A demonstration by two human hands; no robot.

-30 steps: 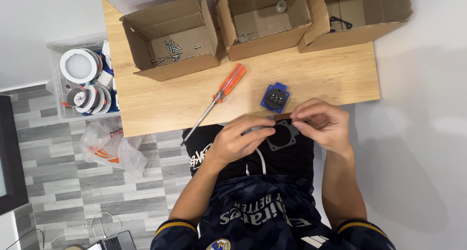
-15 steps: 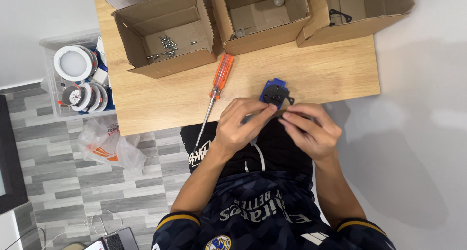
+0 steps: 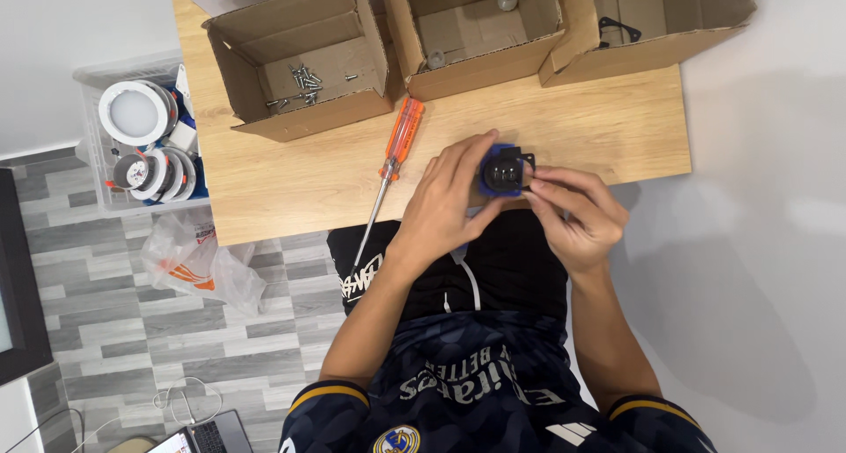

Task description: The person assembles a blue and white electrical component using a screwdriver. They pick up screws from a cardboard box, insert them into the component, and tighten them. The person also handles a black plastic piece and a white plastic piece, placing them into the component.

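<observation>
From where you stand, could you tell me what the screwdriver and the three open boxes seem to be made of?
The screwdriver: a glossy, see-through orange handle, probably plastic, on a thin grey shaft that looks like metal. The boxes: matt brown corrugated cardboard, judging by the raw folded flaps. They stand on a pale table with wood grain, possibly laminate.

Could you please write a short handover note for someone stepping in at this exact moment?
Left hand: wrapped around the left side of the blue and black part, steadying it at the near edge of the wooden table.
Right hand: fingertips pinching at the part's right side, by a small black piece there; what exactly they hold is too small to tell.
Orange screwdriver: lying on the table, left of the hands, untouched.
Screws: loose in the left cardboard box.
Done: the part sits on the table, held by both hands.
Left: no screw or tool in hand yet.
</observation>
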